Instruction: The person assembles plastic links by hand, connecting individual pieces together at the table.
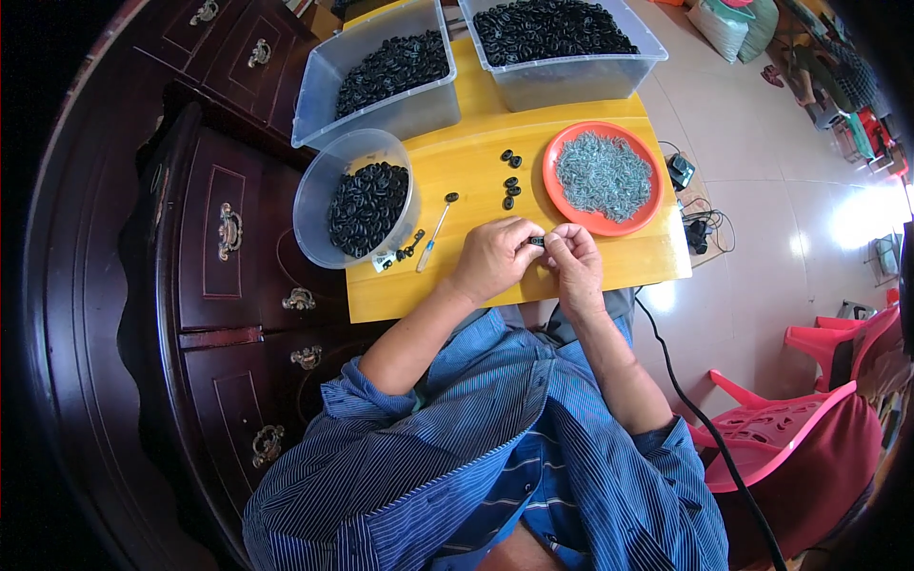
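Between my two hands, over the near part of the yellow table, is a small black plastic piece. My left hand is closed, pinching it with thumb and fingertips. My right hand is closed at the piece's other end; whether it holds anything else, such as a small metal part, I cannot make out. Just beyond my hands lie several loose black oval pieces. A red plate heaped with small silvery metal parts stands to the right. Left of my hands lies a thin screwdriver, a black oval piece at its tip.
A round clear tub of black pieces stands at the table's left edge, beside a short row of black parts. Two large clear bins of black pieces stand at the back. Dark drawers flank the left; a pink chair and black cable are right.
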`<state>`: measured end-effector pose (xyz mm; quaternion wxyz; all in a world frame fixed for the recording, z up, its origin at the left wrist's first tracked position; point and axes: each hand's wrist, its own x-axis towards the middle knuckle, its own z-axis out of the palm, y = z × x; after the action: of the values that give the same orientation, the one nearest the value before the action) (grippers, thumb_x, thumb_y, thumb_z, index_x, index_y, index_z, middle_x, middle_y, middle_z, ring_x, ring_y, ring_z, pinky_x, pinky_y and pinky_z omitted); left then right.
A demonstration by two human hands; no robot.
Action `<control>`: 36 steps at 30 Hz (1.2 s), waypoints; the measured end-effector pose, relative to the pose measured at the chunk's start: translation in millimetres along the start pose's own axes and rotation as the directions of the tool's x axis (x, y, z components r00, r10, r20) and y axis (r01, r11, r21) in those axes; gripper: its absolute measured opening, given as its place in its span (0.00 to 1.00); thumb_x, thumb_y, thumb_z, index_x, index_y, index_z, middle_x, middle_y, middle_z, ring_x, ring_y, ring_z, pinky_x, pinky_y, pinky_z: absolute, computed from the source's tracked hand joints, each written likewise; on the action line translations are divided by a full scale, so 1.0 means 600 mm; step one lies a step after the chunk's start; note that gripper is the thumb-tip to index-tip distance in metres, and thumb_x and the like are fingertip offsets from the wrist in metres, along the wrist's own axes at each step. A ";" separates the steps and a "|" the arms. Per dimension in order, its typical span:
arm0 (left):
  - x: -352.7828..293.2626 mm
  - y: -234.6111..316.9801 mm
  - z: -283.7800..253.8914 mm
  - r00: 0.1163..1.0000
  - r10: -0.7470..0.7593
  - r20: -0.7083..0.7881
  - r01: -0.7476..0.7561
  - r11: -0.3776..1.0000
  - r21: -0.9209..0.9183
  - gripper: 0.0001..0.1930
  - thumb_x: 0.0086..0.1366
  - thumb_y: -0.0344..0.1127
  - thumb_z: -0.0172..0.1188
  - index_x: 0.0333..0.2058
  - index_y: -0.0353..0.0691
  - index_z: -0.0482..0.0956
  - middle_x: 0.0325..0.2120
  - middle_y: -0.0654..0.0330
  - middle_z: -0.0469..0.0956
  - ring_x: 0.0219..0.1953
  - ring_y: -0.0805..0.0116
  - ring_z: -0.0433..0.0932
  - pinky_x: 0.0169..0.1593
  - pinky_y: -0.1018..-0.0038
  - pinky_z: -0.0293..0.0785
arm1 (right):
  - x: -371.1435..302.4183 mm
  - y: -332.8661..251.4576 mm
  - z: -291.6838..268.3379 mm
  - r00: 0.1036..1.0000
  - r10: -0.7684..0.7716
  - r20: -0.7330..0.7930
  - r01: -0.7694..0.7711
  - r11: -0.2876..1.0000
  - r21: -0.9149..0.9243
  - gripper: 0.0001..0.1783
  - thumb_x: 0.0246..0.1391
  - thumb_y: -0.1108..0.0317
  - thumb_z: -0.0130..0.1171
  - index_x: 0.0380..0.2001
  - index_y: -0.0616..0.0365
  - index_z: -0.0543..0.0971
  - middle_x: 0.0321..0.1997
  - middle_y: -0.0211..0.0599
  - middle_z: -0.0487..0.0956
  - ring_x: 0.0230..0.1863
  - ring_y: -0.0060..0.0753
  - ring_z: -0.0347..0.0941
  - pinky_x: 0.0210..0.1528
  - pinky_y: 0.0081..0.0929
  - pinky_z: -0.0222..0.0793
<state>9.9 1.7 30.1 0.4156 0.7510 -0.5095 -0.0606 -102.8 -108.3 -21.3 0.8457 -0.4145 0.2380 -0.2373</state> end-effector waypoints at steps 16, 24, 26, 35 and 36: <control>0.016 0.006 -0.062 0.954 -0.130 0.271 0.158 0.984 -0.083 0.06 0.63 0.29 0.64 0.38 0.36 0.82 0.25 0.59 0.84 0.27 0.73 0.81 0.33 0.72 0.76 | -0.008 -0.005 -0.001 0.998 0.017 0.057 -0.010 0.993 -0.116 0.04 0.65 0.73 0.58 0.38 0.55 0.73 0.30 0.22 0.74 0.29 0.12 0.67 0.33 0.14 0.64; 0.136 -0.039 -0.272 0.900 -0.176 -0.399 0.136 0.983 -0.127 0.30 0.64 0.23 0.61 0.66 0.36 0.66 0.46 0.58 0.79 0.38 0.79 0.75 0.43 0.79 0.77 | -0.003 -0.011 0.002 0.992 0.047 0.114 -0.035 0.993 -0.113 0.03 0.65 0.72 0.58 0.39 0.55 0.73 0.32 0.25 0.77 0.30 0.15 0.69 0.36 0.16 0.66; 0.141 -0.039 -0.272 0.887 -0.164 -0.433 0.118 0.984 -0.131 0.31 0.64 0.22 0.61 0.66 0.35 0.65 0.48 0.57 0.78 0.41 0.79 0.76 0.45 0.80 0.77 | 0.002 -0.006 -0.001 0.992 0.044 0.118 -0.030 0.993 -0.118 0.03 0.65 0.72 0.58 0.39 0.55 0.73 0.33 0.26 0.78 0.31 0.15 0.70 0.37 0.16 0.67; 0.104 -0.100 -0.080 0.986 -0.152 -0.074 0.156 0.986 0.062 0.13 0.60 0.29 0.64 0.44 0.38 0.83 0.37 0.53 0.83 0.37 0.57 0.84 0.42 0.65 0.80 | -0.002 -0.009 -0.009 0.991 0.046 0.124 -0.034 0.995 -0.096 0.05 0.65 0.73 0.58 0.40 0.57 0.73 0.34 0.26 0.78 0.32 0.15 0.71 0.37 0.17 0.67; 0.108 -0.108 -0.068 0.987 -0.148 -0.071 0.152 0.987 0.061 0.13 0.60 0.29 0.64 0.44 0.38 0.83 0.37 0.53 0.83 0.37 0.57 0.84 0.42 0.65 0.80 | -0.003 -0.009 -0.008 0.992 0.042 0.120 -0.031 0.995 -0.095 0.05 0.65 0.73 0.58 0.40 0.57 0.73 0.34 0.26 0.78 0.32 0.15 0.71 0.37 0.17 0.67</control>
<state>108.1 -19.2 33.4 0.4015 0.8020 -0.4393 -0.0500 -108.1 -113.4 -19.2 0.8426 -0.4628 0.2042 -0.1846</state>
